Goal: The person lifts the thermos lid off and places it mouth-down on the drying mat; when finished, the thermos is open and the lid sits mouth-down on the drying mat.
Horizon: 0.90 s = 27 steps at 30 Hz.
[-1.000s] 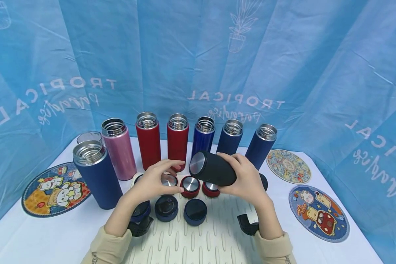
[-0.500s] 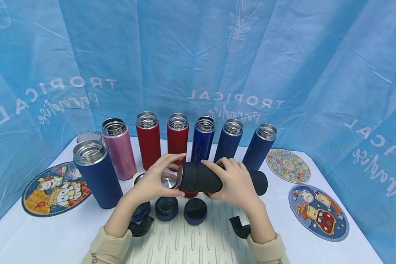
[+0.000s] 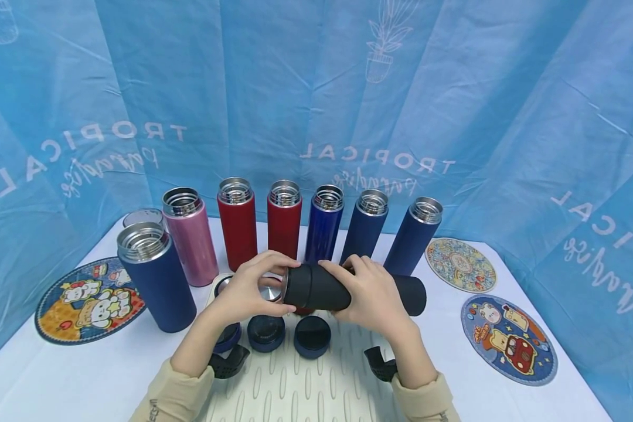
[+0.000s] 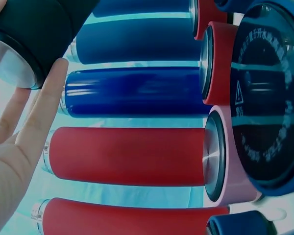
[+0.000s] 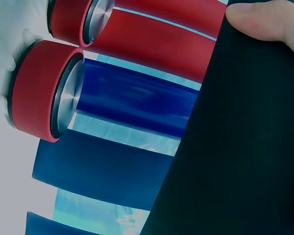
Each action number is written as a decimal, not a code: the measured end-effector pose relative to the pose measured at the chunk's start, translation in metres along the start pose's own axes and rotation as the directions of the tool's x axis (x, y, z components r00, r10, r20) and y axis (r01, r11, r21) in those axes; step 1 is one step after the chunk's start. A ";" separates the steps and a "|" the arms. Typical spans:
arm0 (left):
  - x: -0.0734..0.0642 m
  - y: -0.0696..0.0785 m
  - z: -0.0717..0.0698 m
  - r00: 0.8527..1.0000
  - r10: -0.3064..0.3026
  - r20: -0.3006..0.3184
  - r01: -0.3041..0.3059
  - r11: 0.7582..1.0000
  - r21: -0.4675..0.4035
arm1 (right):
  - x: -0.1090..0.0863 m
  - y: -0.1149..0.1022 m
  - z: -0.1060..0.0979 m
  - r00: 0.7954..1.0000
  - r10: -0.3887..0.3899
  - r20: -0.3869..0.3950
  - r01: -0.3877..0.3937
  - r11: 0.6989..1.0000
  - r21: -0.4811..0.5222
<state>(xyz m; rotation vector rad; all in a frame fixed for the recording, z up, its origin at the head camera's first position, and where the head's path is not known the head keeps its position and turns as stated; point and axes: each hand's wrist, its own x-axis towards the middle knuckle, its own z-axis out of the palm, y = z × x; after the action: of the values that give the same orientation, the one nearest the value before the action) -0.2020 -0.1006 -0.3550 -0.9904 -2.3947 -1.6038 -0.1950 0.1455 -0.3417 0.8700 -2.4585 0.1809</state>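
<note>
A black thermos [image 3: 414, 295] lies sideways in the air over the rows of lids. Its body is in the grip of my right hand [image 3: 373, 299], fingers over the top and thumb below. At its left end a black lid [image 3: 298, 285] sits against the body, with a thin seam between them. My left hand [image 3: 248, 288] pinches this lid between thumb and fingers; the left wrist view shows a finger along its edge and its silvery end. In the right wrist view the thermos body fills the right side, with my thumb [image 5: 262, 20] lying on it.
Open thermoses stand behind: a navy one [image 3: 160, 287], a pink one [image 3: 192, 246], red ones [image 3: 237, 234], and several blue ones [image 3: 324, 234]. Navy lids [image 3: 312, 337], red lids [image 5: 34, 90] and a pink lid [image 4: 234, 161] are on a textured white mat [image 3: 295, 392]. Round coasters [image 3: 509, 340] flank it.
My right hand has brought the black thermos left and turned it level, so its lid end now lies between my left thumb and fingers. My left hand has hardly moved and now pinches the lid.
</note>
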 end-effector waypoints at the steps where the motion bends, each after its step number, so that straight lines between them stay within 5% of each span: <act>1: 0.000 -0.001 0.000 1.000 -0.004 -0.005 0.004 1.000 0.000 | 0.000 0.000 0.000 1.000 -0.002 -0.001 0.002 1.000 -0.002; 19: 0.000 0.000 0.001 0.992 -0.120 -0.027 0.117 0.988 -0.096 | 0.000 -0.002 0.001 0.999 -0.027 -0.019 0.026 0.998 -0.051; 27: 0.001 0.002 0.002 0.974 -0.227 -0.023 0.221 0.966 -0.136 | 0.000 0.000 0.002 0.999 -0.033 -0.024 0.032 0.998 -0.047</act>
<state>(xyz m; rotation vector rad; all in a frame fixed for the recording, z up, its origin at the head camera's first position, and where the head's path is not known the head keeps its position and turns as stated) -0.2012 -0.0982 -0.3537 -0.7188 -2.4767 -1.8605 -0.1956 0.1446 -0.3438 0.8815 -2.4141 0.1213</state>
